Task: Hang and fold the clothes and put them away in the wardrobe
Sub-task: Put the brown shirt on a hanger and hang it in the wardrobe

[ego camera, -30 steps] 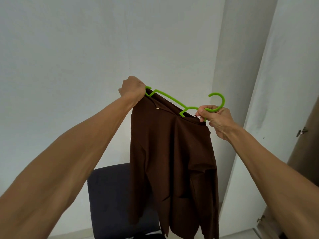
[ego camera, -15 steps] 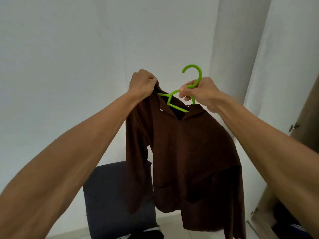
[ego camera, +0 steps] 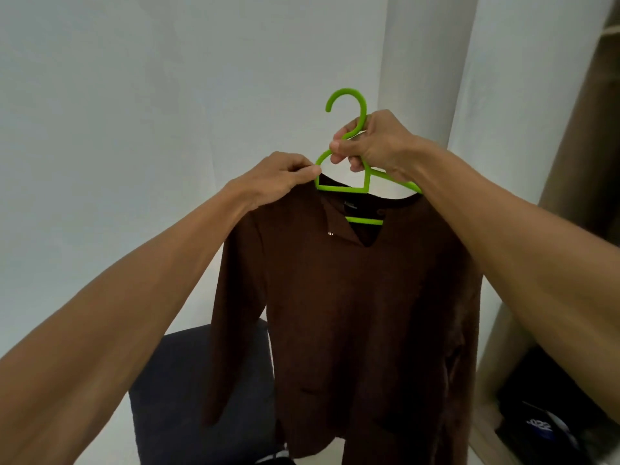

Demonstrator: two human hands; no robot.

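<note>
A dark brown long-sleeved shirt (ego camera: 352, 313) hangs front-on from a bright green plastic hanger (ego camera: 347, 105), held up before a white wall. My right hand (ego camera: 375, 142) is closed around the hanger's neck just below the hook. My left hand (ego camera: 281, 177) pinches the shirt's left shoulder by the collar, touching the hanger's left end. Both sleeves dangle down. The hanger's arms are mostly hidden inside the shirt.
A dark blue chair (ego camera: 201, 391) stands behind and below the shirt. A white pillar (ego camera: 422, 62) rises at the back. At the right edge is the brown wardrobe (ego camera: 590, 129), with dark clothes (ego camera: 543, 414) lying on its floor.
The hanger turned from tilted sideways to upright, hook pointing up. The shirt swung round to face me and spread on the hanger. The view shifted right, showing more of the wardrobe.
</note>
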